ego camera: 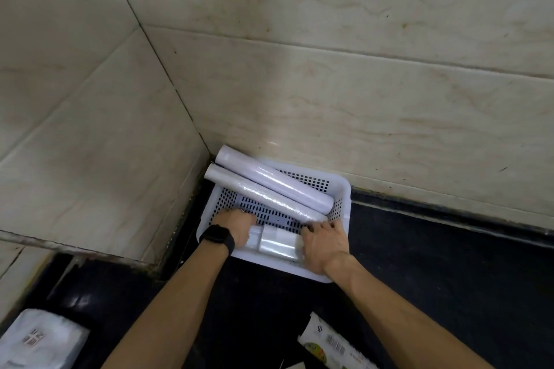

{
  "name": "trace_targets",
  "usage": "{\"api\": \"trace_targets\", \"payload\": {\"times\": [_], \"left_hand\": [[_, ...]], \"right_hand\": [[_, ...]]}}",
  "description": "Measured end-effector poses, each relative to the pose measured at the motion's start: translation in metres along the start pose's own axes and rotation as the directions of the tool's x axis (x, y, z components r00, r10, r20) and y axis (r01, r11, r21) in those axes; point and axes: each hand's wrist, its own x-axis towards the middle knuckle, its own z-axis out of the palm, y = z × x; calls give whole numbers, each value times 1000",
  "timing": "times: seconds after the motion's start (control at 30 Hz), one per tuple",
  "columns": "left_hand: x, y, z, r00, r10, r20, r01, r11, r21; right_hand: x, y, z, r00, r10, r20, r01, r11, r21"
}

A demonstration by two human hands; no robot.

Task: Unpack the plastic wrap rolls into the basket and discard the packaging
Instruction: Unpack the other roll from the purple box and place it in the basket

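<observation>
Wrapper (332,344) lies bottom right, undiscarded; left hand (235,226) and right hand (322,244) grip a third roll (275,244) by its ends, holding it level to lie flat in the centre basket (343,189); two rolls (269,181) rest there, slanted.

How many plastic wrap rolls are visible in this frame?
3. The rear white roll and the middle white roll lie diagonally in the white perforated plastic basket, far ends overhanging. The near roll is gripped by the left hand and right hand, partly hidden.

surface: black counter (419,263) | on it: white basket (343,189) in corner | printed wrapper (332,344) | white packet (39,341)
</observation>
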Motion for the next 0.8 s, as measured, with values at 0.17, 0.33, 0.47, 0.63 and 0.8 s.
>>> {"api": "trace_targets", "payload": {"times": [0.17, 0.33, 0.47, 0.63, 0.8], "left_hand": [[-23, -10, -13, 939, 0, -345, 14, 999, 38], [-61, -41, -16, 888, -163, -431, 52, 965, -258], [-86, -77, -6, 890, -348, -295, 73, 746, -662], [-103, -77, 16, 858, -476, -195, 145, 588, -796], [-104, -71, 22, 827, -524, -203, 108, 502, -858]], "right_hand": [[-3, 4, -3, 999, -40, 23, 40, 999, 6], [-3, 1, -6, 998, -61, -1, 60, 993, 104], [12, -17, -17, 995, -90, 51, 63, 918, 392], [32, -51, -26, 991, -116, 68, 77, 901, 426], [41, -67, -32, 985, -129, 111, 79, 925, 373]]}}
